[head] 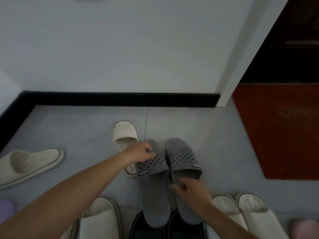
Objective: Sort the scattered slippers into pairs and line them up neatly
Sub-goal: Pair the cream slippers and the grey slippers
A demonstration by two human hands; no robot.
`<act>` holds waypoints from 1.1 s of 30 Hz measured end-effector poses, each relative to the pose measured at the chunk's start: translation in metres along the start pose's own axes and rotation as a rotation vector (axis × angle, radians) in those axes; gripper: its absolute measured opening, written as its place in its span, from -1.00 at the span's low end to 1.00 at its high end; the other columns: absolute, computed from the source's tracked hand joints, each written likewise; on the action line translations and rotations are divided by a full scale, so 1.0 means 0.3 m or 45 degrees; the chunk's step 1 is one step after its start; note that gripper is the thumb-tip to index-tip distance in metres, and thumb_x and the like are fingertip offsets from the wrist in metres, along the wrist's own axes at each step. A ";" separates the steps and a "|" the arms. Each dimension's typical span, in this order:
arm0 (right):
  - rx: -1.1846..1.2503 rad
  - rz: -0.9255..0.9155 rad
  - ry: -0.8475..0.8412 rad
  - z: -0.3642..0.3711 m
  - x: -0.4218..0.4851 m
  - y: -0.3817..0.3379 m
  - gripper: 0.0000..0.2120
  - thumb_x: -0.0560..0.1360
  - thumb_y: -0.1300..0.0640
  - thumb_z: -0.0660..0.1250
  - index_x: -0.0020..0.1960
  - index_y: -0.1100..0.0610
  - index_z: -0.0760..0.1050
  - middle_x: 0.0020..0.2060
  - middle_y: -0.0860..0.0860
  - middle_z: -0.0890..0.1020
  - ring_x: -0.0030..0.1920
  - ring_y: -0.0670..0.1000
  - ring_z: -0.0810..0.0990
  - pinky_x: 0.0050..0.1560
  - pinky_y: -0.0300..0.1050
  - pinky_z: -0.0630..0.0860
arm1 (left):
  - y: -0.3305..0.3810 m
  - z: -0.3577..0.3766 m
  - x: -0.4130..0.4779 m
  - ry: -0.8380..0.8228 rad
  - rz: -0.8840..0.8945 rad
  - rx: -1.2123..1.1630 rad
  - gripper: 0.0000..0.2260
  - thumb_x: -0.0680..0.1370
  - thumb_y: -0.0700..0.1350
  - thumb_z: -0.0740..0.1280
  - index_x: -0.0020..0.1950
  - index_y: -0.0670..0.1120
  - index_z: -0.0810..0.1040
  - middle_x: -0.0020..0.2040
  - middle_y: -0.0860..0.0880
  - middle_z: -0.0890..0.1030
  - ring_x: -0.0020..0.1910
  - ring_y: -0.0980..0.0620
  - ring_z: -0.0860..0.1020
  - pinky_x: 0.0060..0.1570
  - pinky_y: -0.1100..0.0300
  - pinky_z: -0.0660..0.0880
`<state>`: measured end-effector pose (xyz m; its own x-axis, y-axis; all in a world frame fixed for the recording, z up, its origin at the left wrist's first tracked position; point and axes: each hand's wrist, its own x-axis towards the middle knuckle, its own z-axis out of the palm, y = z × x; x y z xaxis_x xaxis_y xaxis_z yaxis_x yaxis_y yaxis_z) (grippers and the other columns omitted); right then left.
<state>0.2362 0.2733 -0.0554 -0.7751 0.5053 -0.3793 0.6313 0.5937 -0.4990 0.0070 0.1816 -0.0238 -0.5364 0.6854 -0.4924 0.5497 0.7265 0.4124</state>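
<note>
Two grey slide slippers lie side by side on the tiled floor, toes toward the wall. My left hand [140,152] grips the strap of the left grey slipper [154,194]. My right hand [191,190] holds the inner edge of the right grey slipper [183,157], fingers inside behind its strap. A cream fluffy slipper [125,133] lies just left of them, partly under my left hand. Another cream slipper [29,165] lies on its own at far left, pointing right.
Along the bottom edge stand white slides [101,218], a pair of white slides [245,209] at right, and dark slippers [153,230] under the grey heels. A red doormat [279,131] lies at right. A black skirting board [120,99] runs along the wall.
</note>
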 end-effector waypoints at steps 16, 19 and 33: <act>0.539 0.232 0.378 -0.001 0.072 -0.174 -0.57 0.46 0.09 0.33 -0.51 0.05 0.23 -0.58 -0.06 0.34 -0.53 -0.08 0.31 -0.46 -0.17 0.21 | -0.022 -0.028 -0.011 0.245 0.092 -0.168 -0.79 0.49 0.17 0.28 -0.15 0.06 0.53 -0.20 0.10 0.60 -0.20 0.13 0.57 -0.25 0.27 0.44; 0.508 0.167 0.413 -0.072 0.067 -0.172 -0.57 0.48 0.09 0.31 -0.49 0.05 0.23 -0.56 -0.04 0.36 -0.53 -0.07 0.33 -0.47 -0.18 0.22 | 0.016 -0.074 0.004 0.599 0.123 -0.495 -0.75 0.56 0.06 0.22 -0.18 -0.08 0.53 -0.25 -0.05 0.57 -0.24 0.00 0.52 -0.24 0.18 0.39; 0.411 0.302 0.650 -0.481 -0.281 0.292 -0.80 0.45 0.29 0.27 -0.23 0.08 0.61 -0.42 -0.07 0.64 -0.44 -0.16 0.59 -0.36 -0.15 0.59 | 0.585 0.108 0.061 0.287 0.349 -0.929 -0.87 0.57 -0.04 0.27 -0.05 -0.09 0.52 -0.12 -0.06 0.55 -0.23 0.03 0.48 -0.17 0.15 0.43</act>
<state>0.3607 0.3732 0.0453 -0.4552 0.8810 -0.1293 0.6822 0.2517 -0.6865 0.1143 0.3201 0.0146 -0.6021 0.7808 -0.1669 0.1663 0.3271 0.9302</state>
